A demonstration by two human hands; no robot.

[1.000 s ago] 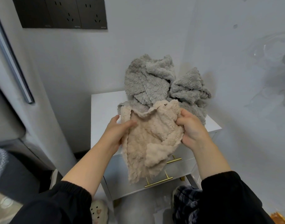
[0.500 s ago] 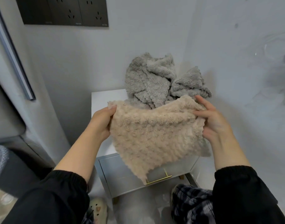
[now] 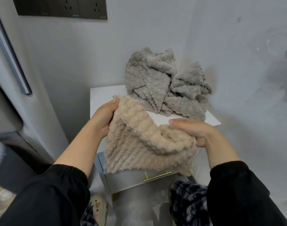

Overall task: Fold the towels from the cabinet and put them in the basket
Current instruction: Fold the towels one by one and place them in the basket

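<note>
Change: half a second ago I had the beige towel (image 3: 144, 144) stretched flat between both hands. Now its top edge sags in a deep dip and the cloth hangs slack.
Left hand (image 3: 106, 116): still fisted round the towel's top left corner, about where it was.
Right hand (image 3: 196, 132): dropped lower and turned back-up, fingers (image 3: 180, 124) laid out pointing left over the towel's right edge, thumb tucked under – pinching the cloth.
Towel place: in the air in front of the cabinet (image 3: 103, 97), not resting on it as far as I can tell.
Newly showing: a strip of white cabinet top between my hands, and the lower edge of the grey towels (image 3: 155, 82), both covered before.
Grey towels: crumpled heap on the back right of the cabinet top, against the wall (image 3: 139, 30).
Blocking: the beige towel hides the cabinet's front edge and most of the drawer fronts – only one gold drawer handle (image 3: 157, 176) peeks out below.
Around: dark socket panel (image 3: 62, 7) up on the wall, black sleeves (image 3: 49, 198), plaid trousers (image 3: 188, 201), pale slipper (image 3: 98, 204) on the floor.
</note>
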